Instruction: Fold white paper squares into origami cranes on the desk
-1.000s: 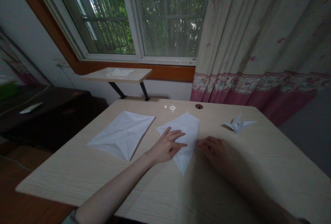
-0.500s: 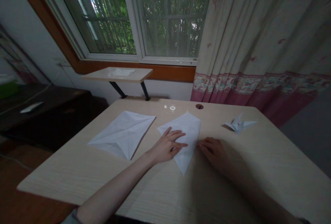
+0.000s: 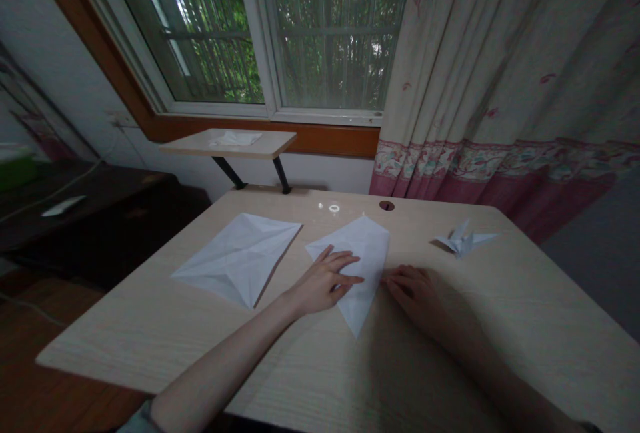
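My left hand [image 3: 325, 280] lies flat and open on a folded white paper [image 3: 367, 246], a kite-like shape in the middle of the light wooden table [image 3: 310, 360]. My right hand [image 3: 415, 290] rests on the table with its fingers stretched to the paper's right edge, touching it. A second creased white sheet [image 3: 240, 256] lies unfolded to the left. A finished paper crane [image 3: 463, 240] stands on the right part of the table.
A cable hole [image 3: 386, 205] sits near the table's far edge. Behind it are a small wall shelf [image 3: 230, 143], a window [image 3: 280, 33] and a patterned curtain [image 3: 500, 86]. A dark cabinet [image 3: 90, 206] stands at the left.
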{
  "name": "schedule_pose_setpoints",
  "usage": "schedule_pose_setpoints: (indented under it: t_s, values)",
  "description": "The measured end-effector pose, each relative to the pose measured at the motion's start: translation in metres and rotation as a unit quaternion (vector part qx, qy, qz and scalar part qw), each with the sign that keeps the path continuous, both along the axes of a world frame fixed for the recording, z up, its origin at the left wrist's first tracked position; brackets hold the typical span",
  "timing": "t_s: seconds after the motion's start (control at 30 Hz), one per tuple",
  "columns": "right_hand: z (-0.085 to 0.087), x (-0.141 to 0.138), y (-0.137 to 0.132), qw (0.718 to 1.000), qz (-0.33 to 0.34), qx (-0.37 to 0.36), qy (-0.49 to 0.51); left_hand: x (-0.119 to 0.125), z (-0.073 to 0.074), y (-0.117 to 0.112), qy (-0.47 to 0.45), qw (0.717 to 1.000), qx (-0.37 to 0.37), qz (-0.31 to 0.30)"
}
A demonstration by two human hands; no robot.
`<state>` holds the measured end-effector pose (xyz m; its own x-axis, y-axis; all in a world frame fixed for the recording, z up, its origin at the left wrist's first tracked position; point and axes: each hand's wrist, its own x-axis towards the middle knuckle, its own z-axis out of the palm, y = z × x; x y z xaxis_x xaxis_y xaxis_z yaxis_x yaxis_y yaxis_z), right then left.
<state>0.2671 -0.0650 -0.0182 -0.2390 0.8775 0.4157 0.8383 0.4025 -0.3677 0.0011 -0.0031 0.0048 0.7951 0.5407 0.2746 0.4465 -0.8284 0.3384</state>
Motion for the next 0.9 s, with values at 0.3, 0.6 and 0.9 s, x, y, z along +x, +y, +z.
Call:
schedule_pose_setpoints:
  t_s: [0.3,0.6,0.9]
  values:
    - [0.002,0.000,0.001,1.000,-0.001,0.006,-0.006,0.000,-0.004,0.001,-0.013,1.000,0.007,-0.006]
    - [0.002,-0.003,0.000,1.000,0.011,0.019,0.002,0.001,0.002,-0.003,-0.052,0.998,0.018,-0.011]
    - [0.013,-0.001,-0.005,0.991,0.021,0.113,0.075,0.001,0.007,-0.004,-0.109,0.993,0.041,-0.022]
